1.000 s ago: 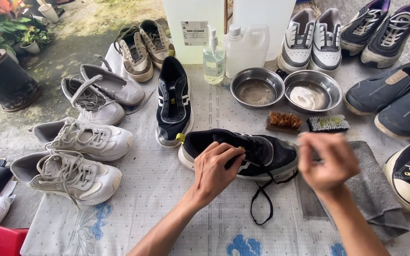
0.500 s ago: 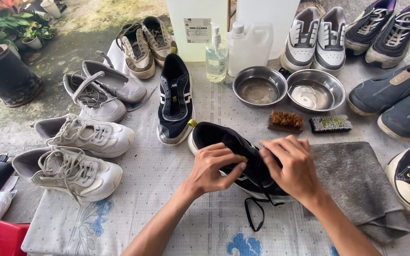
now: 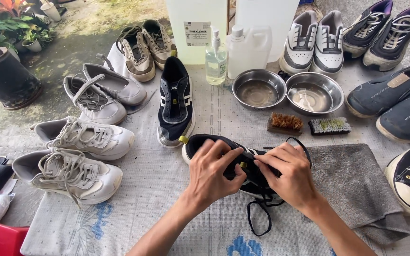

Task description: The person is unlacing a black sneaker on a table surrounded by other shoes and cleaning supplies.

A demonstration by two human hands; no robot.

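A black sneaker [image 3: 200, 143] with white stripes lies on its side on the patterned table cloth [image 3: 167, 189]. My left hand [image 3: 212, 173] grips its upper from above. My right hand [image 3: 288, 175] pinches its black lace [image 3: 257, 220] at the eyelets; one loop of the lace arcs above my right hand and another hangs down toward the table's front. The matching black sneaker [image 3: 174, 102] stands upright just behind.
Two steel bowls [image 3: 259, 90] [image 3: 315, 93], a brown brush [image 3: 285, 122], a green-bristled brush [image 3: 329, 125], a pump bottle [image 3: 215, 59] and a white jug [image 3: 247, 47] stand behind. A grey towel [image 3: 356, 180] lies at right. Several pairs of shoes ring the table.
The black sneaker has turned and shifted slightly left. My right hand came in from the right onto the shoe and pulled the lace, so a loop now arcs above it.
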